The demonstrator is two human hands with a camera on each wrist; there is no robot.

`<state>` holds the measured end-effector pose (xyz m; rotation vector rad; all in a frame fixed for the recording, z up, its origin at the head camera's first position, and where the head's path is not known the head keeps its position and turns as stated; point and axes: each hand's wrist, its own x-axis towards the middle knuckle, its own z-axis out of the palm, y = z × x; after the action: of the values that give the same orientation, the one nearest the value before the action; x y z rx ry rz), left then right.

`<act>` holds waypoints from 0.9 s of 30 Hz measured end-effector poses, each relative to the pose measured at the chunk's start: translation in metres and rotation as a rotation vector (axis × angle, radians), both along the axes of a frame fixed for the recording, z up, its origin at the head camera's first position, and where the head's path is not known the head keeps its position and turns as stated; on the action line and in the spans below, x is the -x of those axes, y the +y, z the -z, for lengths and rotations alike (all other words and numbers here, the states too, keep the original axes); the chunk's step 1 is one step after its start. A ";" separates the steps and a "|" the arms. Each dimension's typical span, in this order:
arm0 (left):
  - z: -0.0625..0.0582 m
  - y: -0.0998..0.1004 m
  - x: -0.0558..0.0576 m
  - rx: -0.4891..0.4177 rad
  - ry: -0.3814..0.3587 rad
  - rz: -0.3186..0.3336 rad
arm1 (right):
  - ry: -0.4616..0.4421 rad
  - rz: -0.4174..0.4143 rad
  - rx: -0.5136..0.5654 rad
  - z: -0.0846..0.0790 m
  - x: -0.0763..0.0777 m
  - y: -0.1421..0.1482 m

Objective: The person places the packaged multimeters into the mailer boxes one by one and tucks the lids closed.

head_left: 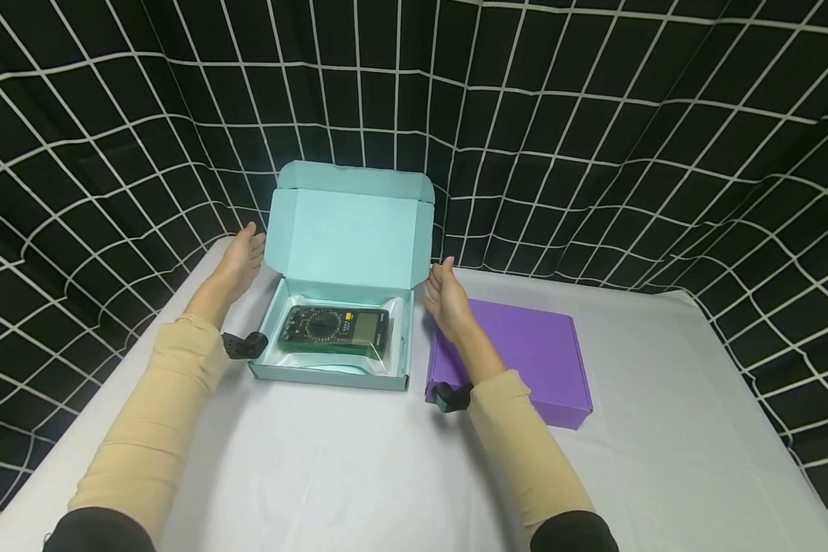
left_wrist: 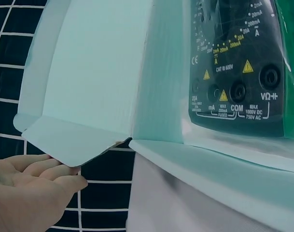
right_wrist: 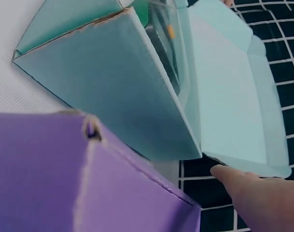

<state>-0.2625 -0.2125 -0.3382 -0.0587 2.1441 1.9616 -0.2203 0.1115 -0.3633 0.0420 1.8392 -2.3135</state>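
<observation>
A light-blue cardboard box (head_left: 330, 375) stands on the table, its lid (head_left: 352, 238) raised upright at the back. Inside lies a black and green multimeter (head_left: 334, 328) in clear plastic wrap (head_left: 399, 337). My left hand (head_left: 240, 261) is at the lid's left side flap (left_wrist: 74, 142), its loosely bent fingers against the flap's edge. On the other side my right hand (head_left: 447, 299) has its fingers at the right side flap (head_left: 423, 244); in the right wrist view the hand partly covers that contact. Neither thumb is seen pinching the cardboard.
A closed purple box (head_left: 524, 353) lies just right of the blue one, under my right forearm. White cloth covers the table (head_left: 303, 460). A black curtain with a white grid (head_left: 559, 138) hangs close behind the lid and along both sides.
</observation>
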 end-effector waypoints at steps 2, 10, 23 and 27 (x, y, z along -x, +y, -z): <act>0.000 0.000 -0.001 0.007 0.004 -0.001 | 0.003 -0.007 -0.010 0.000 0.000 -0.001; 0.001 -0.002 -0.006 0.066 0.041 0.031 | 0.026 -0.051 -0.031 0.002 0.000 0.001; -0.002 -0.007 -0.019 0.013 0.027 0.135 | 0.059 -0.202 -0.166 0.004 -0.007 0.009; -0.002 -0.012 -0.024 0.012 0.003 0.153 | 0.071 -0.247 -0.200 0.002 -0.010 0.010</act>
<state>-0.2381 -0.2244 -0.3362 0.1037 2.0954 1.8633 -0.2103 0.1220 -0.3651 -0.2295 1.9789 -1.9850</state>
